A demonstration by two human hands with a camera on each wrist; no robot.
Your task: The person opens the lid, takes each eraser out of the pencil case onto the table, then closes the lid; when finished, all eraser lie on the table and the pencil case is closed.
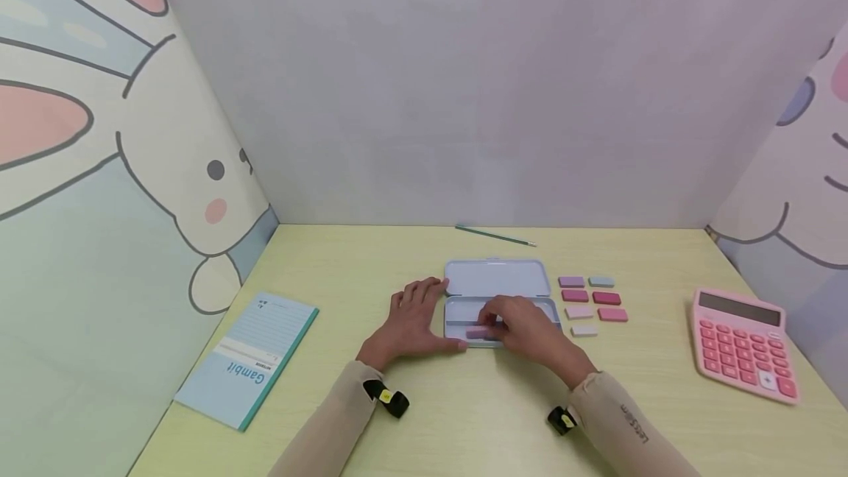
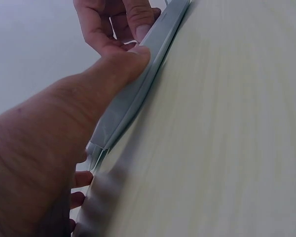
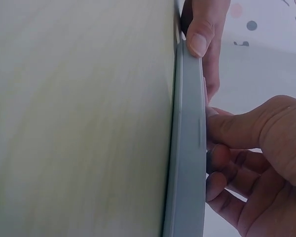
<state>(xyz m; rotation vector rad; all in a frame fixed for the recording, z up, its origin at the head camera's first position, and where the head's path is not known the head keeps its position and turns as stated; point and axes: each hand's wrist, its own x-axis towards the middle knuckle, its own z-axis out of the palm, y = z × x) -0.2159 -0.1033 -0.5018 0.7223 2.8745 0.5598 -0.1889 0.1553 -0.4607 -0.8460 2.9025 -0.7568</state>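
Note:
An open pale lilac pencil case [image 1: 497,278] lies on the table with its lid folded back. My left hand [image 1: 416,319] holds the case steady at its left end, fingers stretched out and thumb on the front left corner. Over the case's front compartment, my right hand [image 1: 526,326] pinches a mauve eraser [image 1: 476,332] between thumb and fingers; its right end is hidden by them. In the right wrist view, the thumb and curled fingers [image 3: 232,129] are close behind the front wall of the case.
Right of the case, several small erasers [image 1: 575,296] lie in two columns. A green pencil [image 1: 495,235] is behind the case. A pink calculator [image 1: 745,344] stands at the far right, a blue notebook [image 1: 248,359] at the left. Walls [image 1: 490,94] border the table [image 1: 457,425].

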